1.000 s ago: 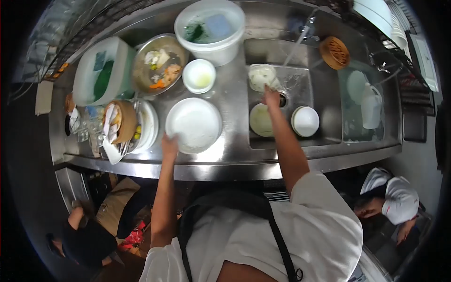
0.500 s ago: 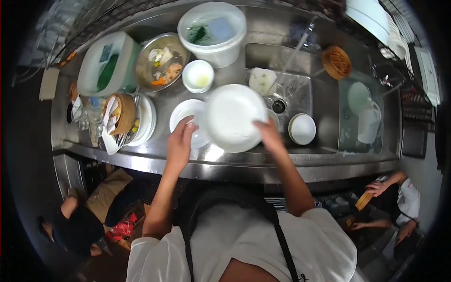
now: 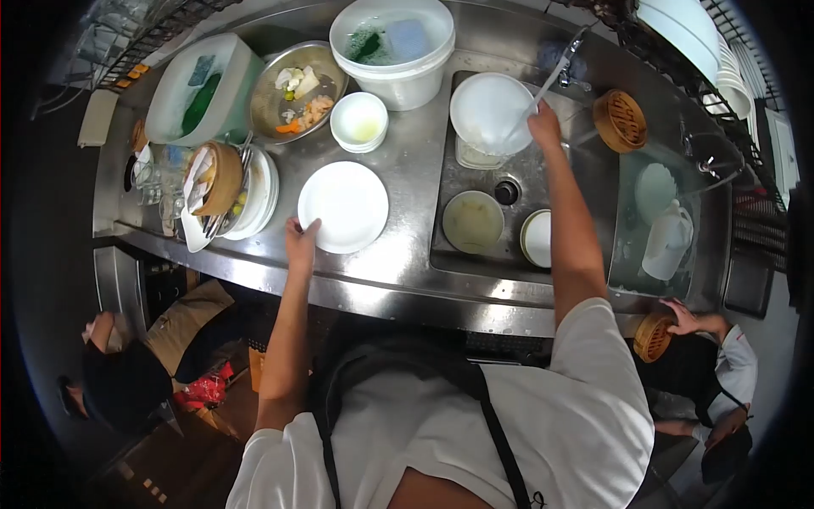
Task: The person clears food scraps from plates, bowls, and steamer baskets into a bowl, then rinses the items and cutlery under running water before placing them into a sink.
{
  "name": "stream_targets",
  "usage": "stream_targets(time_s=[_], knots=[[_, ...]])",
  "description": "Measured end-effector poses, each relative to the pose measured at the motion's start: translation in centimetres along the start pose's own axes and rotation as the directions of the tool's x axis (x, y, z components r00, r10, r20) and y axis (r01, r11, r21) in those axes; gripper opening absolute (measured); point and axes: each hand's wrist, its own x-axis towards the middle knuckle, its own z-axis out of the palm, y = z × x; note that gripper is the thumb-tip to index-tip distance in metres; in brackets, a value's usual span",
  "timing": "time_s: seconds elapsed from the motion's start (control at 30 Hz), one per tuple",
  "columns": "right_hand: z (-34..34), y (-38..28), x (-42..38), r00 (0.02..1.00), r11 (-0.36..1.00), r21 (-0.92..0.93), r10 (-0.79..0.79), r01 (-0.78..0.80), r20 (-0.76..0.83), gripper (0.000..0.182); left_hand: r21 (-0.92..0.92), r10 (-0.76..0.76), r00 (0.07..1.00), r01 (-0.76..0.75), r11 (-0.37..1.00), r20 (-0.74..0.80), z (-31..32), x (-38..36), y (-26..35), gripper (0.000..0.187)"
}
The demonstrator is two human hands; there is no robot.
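My right hand (image 3: 544, 125) is closed on the right rim of a white plate (image 3: 485, 106), held over the sink with running water from the tap (image 3: 568, 58) falling on it. Beneath that plate, a pale container (image 3: 480, 159) is partly hidden. On the steel counter, left of the sink, lies a second white plate (image 3: 343, 208). My left hand (image 3: 301, 242) pinches its lower left rim between thumb and fingers. Down in the sink sit a bowl with cloudy liquid (image 3: 472, 222) and a white bowl (image 3: 537, 238), partly behind my right forearm.
White bowls (image 3: 359, 123), a metal bowl of food scraps (image 3: 297, 93), a soapy bucket (image 3: 392, 53) and a tub (image 3: 203, 89) line the back. Stacked dirty plates (image 3: 264, 195) stand left. A bamboo steamer (image 3: 619, 121) is at right. A co-worker's hand (image 3: 685, 318) holds another steamer (image 3: 654, 337).
My right hand has carried its plate right and away from me, under the tap. My left hand has moved down-left onto the other plate's rim. The co-worker's steamer has come nearer the sink edge.
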Motion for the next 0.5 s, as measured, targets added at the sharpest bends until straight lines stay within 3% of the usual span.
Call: stream_targets(time_s=[0.03,0.07,0.1,0.13,0.17,0.2,0.23,0.27,0.33,0.4,0.47,0.5], knots=[[-0.2,0.9,2.0,0.99,0.955,-0.259,-0.139,0.143,0.033,0.041,0.002,-0.021,0.999,0.021,1.0,0.028,-0.1,-0.3,-0.2,0.033],[0.7,0.7,4.5,0.952,0.824,-0.48,-0.291,0.302,0.097,0.039,-0.058,0.022,1.0,-0.023,0.998,-0.019,0.1,-0.4,-1.1,0.031],[2.2,1.1,5.4,0.96,0.821,-0.496,-0.247,0.281,0.135,0.036,0.171,0.021,0.996,-0.005,0.985,-0.091,-0.6,0.6,-3.1,0.03],[3.4,1.5,4.6,0.964,0.812,-0.52,-0.2,0.263,0.175,0.033,0.117,0.053,0.99,-0.038,0.992,-0.131,-0.2,0.3,-3.3,0.03],[3.6,0.6,3.0,0.91,0.739,-0.536,-0.283,0.409,0.303,0.03,0.272,0.037,0.986,0.009,0.962,-0.161,0.1,-0.6,-1.2,0.03],[4.9,0.6,1.8,0.944,0.735,-0.612,-0.116,0.29,0.308,0.028,0.286,0.022,0.986,0.026,0.958,-0.165,-0.4,0.3,-3.3,0.03],[5.9,2.4,0.4,0.876,0.62,-0.629,-0.235,0.469,0.422,0.026,0.22,0.019,0.988,0.016,0.975,-0.156,-0.1,-0.3,-1.6,0.03],[6.9,2.5,-0.6,0.816,0.509,-0.672,-0.112,0.538,0.568,0.031,0.271,0.062,0.982,-0.012,0.963,-0.179,-0.3,0.5,-2.8,0.029],[9.4,5.8,-2.7,0.774,0.552,-0.636,-0.027,0.539,0.633,0.036,0.492,0.217,0.952,-0.086,0.866,-0.216,0.1,-1.3,2.5,0.027],[12.0,10.6,-4.5,0.749,0.604,-0.557,-0.103,0.57,0.655,0.039,0.575,0.354,0.901,-0.155,0.803,-0.251,-1.5,-1.7,5.7,0.027],[13.0,11.6,-6.6,0.759,0.677,-0.557,-0.003,0.481,0.651,0.043,0.646,0.447,0.826,-0.138,0.75,-0.343,-3.5,-2.4,11.2,0.028],[13.2,11.9,-7.4,0.729,0.712,-0.513,0.003,0.479,0.685,0.042,0.674,0.54,0.738,-0.158,0.722,-0.405,-5.1,-1.5,12.6,0.028]])
